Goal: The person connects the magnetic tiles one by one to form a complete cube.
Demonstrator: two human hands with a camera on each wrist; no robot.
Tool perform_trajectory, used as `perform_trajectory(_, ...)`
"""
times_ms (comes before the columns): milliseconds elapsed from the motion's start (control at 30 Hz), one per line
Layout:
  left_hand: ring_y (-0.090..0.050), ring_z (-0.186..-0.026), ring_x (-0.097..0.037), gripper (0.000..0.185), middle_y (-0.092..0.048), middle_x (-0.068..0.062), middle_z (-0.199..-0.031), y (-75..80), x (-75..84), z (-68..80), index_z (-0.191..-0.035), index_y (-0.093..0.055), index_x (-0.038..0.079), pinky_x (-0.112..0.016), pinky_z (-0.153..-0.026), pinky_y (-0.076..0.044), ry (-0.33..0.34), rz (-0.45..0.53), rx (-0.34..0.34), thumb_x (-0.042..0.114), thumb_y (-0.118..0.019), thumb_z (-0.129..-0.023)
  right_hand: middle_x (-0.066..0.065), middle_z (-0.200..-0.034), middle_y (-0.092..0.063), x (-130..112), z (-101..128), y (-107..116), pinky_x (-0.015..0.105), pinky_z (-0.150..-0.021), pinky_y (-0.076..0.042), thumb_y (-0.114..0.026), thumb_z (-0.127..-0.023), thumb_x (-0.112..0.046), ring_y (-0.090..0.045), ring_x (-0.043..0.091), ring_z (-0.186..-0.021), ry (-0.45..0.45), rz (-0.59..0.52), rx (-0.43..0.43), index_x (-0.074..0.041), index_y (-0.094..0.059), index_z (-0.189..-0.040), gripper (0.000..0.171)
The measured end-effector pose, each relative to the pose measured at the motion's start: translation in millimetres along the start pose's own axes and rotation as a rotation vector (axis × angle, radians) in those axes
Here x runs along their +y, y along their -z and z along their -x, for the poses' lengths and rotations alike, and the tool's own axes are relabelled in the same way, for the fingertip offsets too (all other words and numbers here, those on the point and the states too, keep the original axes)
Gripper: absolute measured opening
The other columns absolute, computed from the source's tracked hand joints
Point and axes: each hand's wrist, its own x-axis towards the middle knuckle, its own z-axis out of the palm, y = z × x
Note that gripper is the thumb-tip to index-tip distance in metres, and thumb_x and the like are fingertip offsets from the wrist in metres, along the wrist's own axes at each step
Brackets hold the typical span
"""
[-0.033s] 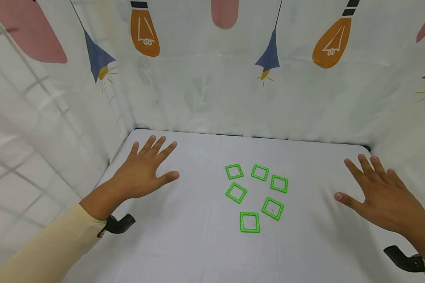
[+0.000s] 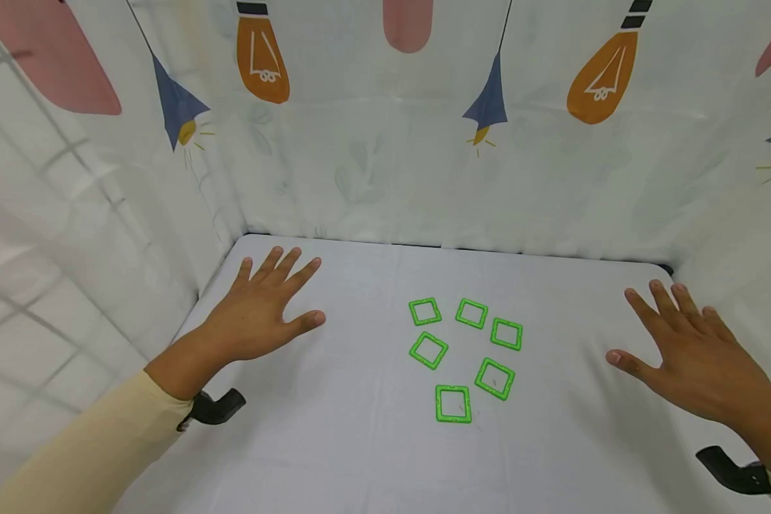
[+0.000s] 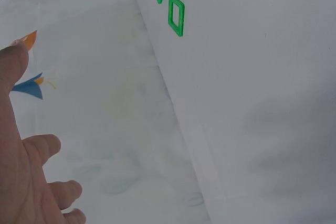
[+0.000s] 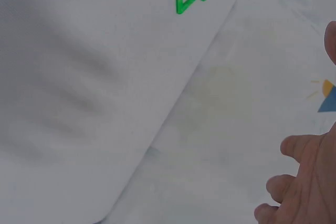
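Observation:
Several hollow green square frames lie flat and apart from one another in a loose cluster on the white table. The nearest green square (image 2: pixel 453 419) sits at the front of the cluster, and another green square (image 2: pixel 507 346) lies at its right side. My left hand (image 2: pixel 253 318) is held over the left part of the table, fingers spread, holding nothing. Over the right side, my right hand (image 2: pixel 700 364) is likewise spread, well away from the squares. Fingers and part of the palm of each hand show in its own wrist view, with a few green squares (image 3: pixel 182 22) at the top.
The white tabletop (image 2: pixel 360 442) ends at a back edge against a hanging white curtain (image 2: pixel 385 164) printed with lamps and bulbs. Curtain also closes off the left and right sides. A black wrist mount (image 2: pixel 218 408) juts out below the left wrist, and another black mount (image 2: pixel 732 471) below the right.

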Motion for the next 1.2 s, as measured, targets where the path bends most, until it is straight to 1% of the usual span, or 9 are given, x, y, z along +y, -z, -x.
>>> perform_trajectory(200, 0.002, -0.155, -0.038, 0.088, -0.009, -0.014, -0.17, -3.5, -0.1, -0.8, -0.166, -0.014, 0.026, -0.066, -0.116, 0.005, -0.006, 0.007, -0.005, 0.074, -0.042, -0.097, 0.025, -0.168, 0.006, -1, -1, -2, 0.055, -0.113, 0.023, -0.056, -0.098, -0.062, 0.026, 0.032, -0.15, 0.004, -0.006, -0.008, -0.012, 0.0, -0.165, 0.101)
perform_trajectory(300, 0.001, -0.155, -0.038, 0.088, -0.012, -0.014, -0.17, -6.9, 1.5, -0.2, -0.166, -0.018, 0.026, -0.066, -0.117, 0.004, -0.015, 0.022, -0.004, 0.075, -0.042, -0.097, 0.026, -0.167, 0.003, -3, 0, -3, 0.055, -0.113, 0.023, -0.057, -0.098, -0.061, 0.024, 0.034, -0.15, 0.018, -0.022, -0.007, -0.011, -0.002, -0.165, 0.101)
perform_trajectory(467, -0.006, -0.155, -0.039, 0.087, -0.021, -0.015, -0.168, -14.4, 5.8, 0.4, -0.164, -0.026, 0.025, -0.066, -0.117, -0.002, -0.039, 0.043, 0.019, 0.075, -0.044, -0.096, 0.026, -0.168, 0.0, -9, 2, -4, 0.056, -0.115, 0.02, -0.059, -0.098, -0.058, 0.018, 0.038, -0.152, 0.049, -0.061, 0.004, -0.011, -0.005, -0.166, 0.098)
perform_trajectory(600, -0.012, -0.154, -0.04, 0.086, -0.026, -0.015, -0.166, -20.3, 10.5, 0.4, -0.163, -0.031, 0.024, -0.066, -0.117, -0.007, -0.062, 0.067, 0.035, 0.074, -0.047, -0.095, 0.025, -0.168, -0.003, -15, 1, -8, 0.056, -0.116, 0.018, -0.059, -0.098, -0.059, 0.014, 0.038, -0.153, 0.06, -0.06, 0.02, -0.013, -0.005, -0.166, 0.098)
perform_trajectory(767, -0.015, -0.153, -0.04, 0.085, -0.029, -0.014, -0.165, -29.4, 15.4, 2.2, -0.162, -0.034, 0.023, -0.065, -0.118, -0.01, -0.08, 0.099, 0.035, 0.074, -0.049, -0.095, 0.025, -0.168, -0.007, -21, 1, -14, 0.053, -0.117, 0.018, -0.06, -0.097, -0.06, 0.006, 0.042, -0.154, 0.063, -0.066, 0.039, -0.013, -0.008, -0.166, 0.098)
perform_trajectory(933, -0.018, -0.153, -0.039, 0.084, -0.031, -0.013, -0.164, -38.6, 18.9, 3.0, -0.161, -0.036, 0.023, -0.062, -0.119, -0.012, -0.091, 0.129, 0.044, 0.074, -0.049, -0.095, 0.024, -0.167, -0.014, -28, 0, -19, 0.05, -0.118, 0.017, -0.061, -0.095, -0.062, 0.0, 0.04, -0.155, 0.073, -0.07, 0.04, -0.011, -0.015, -0.165, 0.098)
perform_trajectory(1033, -0.02, -0.153, -0.038, 0.084, -0.033, -0.012, -0.163, -43.2, 21.9, 3.0, -0.16, -0.037, 0.023, -0.06, -0.119, -0.013, -0.102, 0.138, 0.044, 0.073, -0.05, -0.095, 0.024, -0.166, -0.019, -31, 0, -22, 0.05, -0.119, 0.015, -0.062, -0.095, -0.062, -0.003, 0.039, -0.155, 0.087, -0.075, 0.041, -0.01, -0.019, -0.164, 0.097)
perform_trajectory(1200, -0.025, -0.151, -0.035, 0.084, -0.037, -0.01, -0.161, -46.1, 29.4, 3.3, -0.159, -0.04, 0.022, -0.058, -0.119, -0.017, -0.118, 0.161, 0.061, 0.073, -0.052, -0.094, 0.024, -0.164, -0.025, -37, 0, -26, 0.051, -0.121, 0.009, -0.064, -0.095, -0.061, -0.012, 0.041, -0.153, 0.117, -0.094, 0.058, -0.01, -0.024, -0.163, 0.094)
